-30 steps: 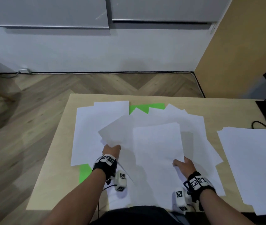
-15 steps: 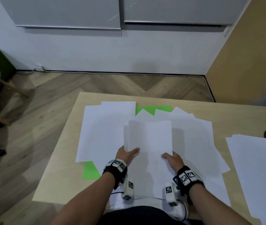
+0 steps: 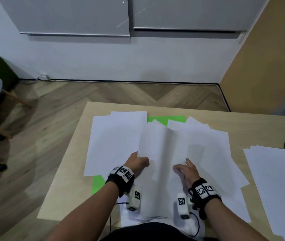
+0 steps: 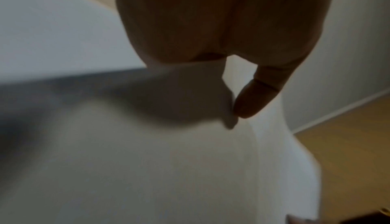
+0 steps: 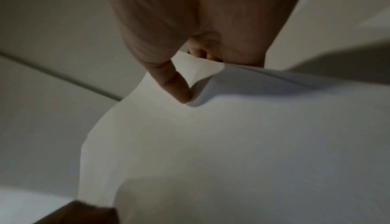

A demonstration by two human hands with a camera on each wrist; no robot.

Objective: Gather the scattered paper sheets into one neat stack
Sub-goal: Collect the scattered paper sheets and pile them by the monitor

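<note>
Left hand (image 3: 137,163) and right hand (image 3: 186,170) each pinch a side edge of the bowed sheet (image 3: 162,152), thumbs on top, above scattered sheets (image 3: 114,141) mid-table (image 3: 63,180); stack (image 3: 277,185) at right.

- No words, brand names or numbers can be read anywhere.
- The paper sheets (image 3: 162,153) show blank white faces.
- The wrist bands (image 3: 123,172) carry only black-and-white square marker patterns, not legible text.
</note>
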